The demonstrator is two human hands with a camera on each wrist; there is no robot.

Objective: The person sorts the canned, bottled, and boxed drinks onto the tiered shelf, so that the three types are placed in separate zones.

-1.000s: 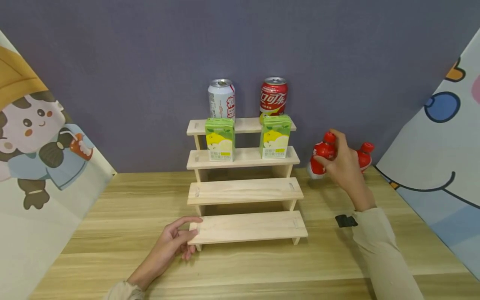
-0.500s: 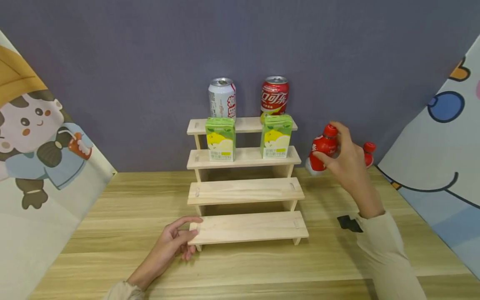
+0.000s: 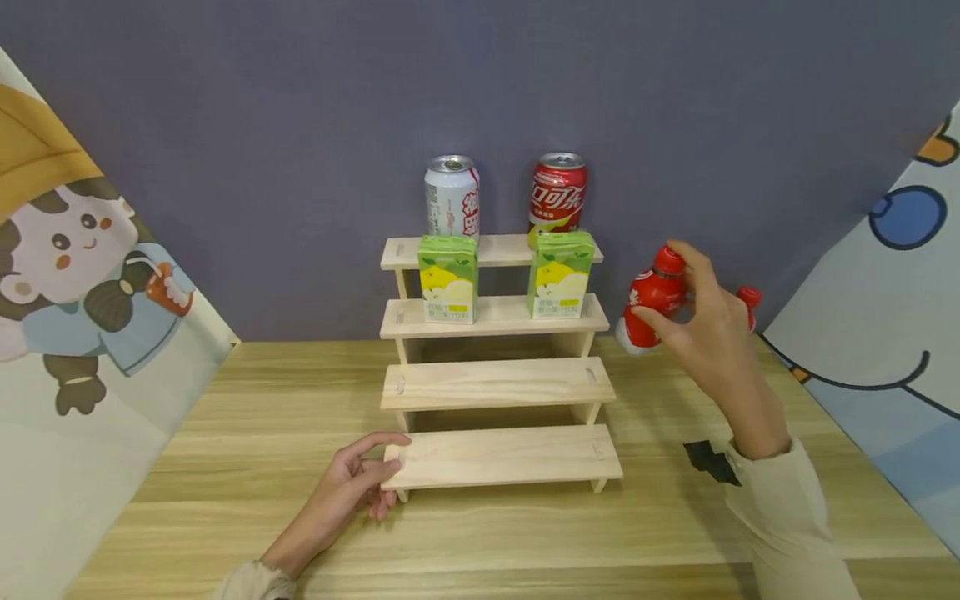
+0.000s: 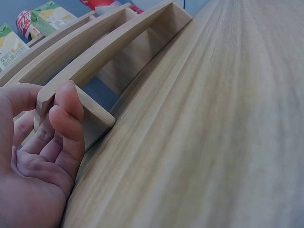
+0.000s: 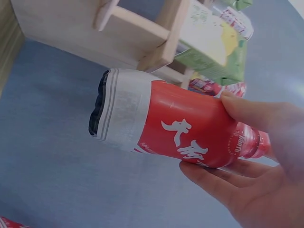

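A four-step wooden display shelf (image 3: 498,458) stands on the table. My left hand (image 3: 341,492) holds the left end of its lowest board, thumb on top; in the left wrist view the fingers (image 4: 66,126) curl around that end. To the right of the shelf my right hand (image 3: 712,346) grips a red drink bottle (image 3: 651,304) with a white base, between thumb and fingers near its upper part. The bottle tilts, cap up and base toward the shelf, and its underside shows off the table in the right wrist view (image 5: 185,123). Behind the hand, a second red bottle (image 3: 750,297) is mostly hidden.
On the top step stand a white can (image 3: 452,200) and a red cola can (image 3: 558,196). Two green juice cartons, one left (image 3: 448,283) and one right (image 3: 561,279), stand on the step below. A grey-blue wall (image 3: 322,167) rises behind; printed panels flank the table.
My right hand has raised the red bottle slightly, and now covers more of the second one. My left hand stays on the lowest board. The head view has shifted a little.
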